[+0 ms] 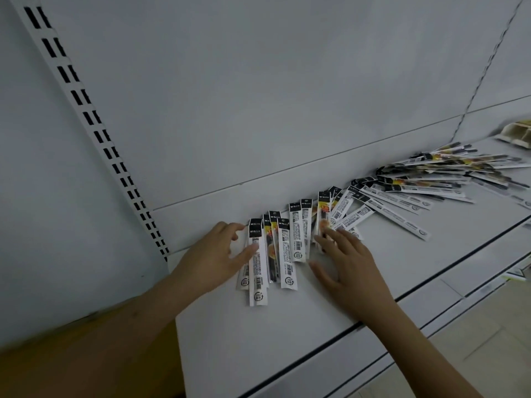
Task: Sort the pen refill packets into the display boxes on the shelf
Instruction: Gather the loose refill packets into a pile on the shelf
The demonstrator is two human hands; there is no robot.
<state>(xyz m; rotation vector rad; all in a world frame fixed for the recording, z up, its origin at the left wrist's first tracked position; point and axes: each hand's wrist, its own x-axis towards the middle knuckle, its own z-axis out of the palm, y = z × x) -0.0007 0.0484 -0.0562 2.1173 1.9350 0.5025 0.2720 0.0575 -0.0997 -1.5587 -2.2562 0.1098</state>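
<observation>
While packets [287,248] lie lengthwise toward the back wall, spread flat across them: left hand [212,259] and right hand [344,262] fingers released (display box [517,133] far right).

Two bare forearms show, with no sleeve, watch, bracelet or glove on either. The left hand [214,259] is bare and carries no ring that can be seen. The right hand [343,264] is likewise bare, its fingers slim. The fingernails are short and plain so far as the blur allows. The arms are slender and cut off by the bottom edge.
</observation>
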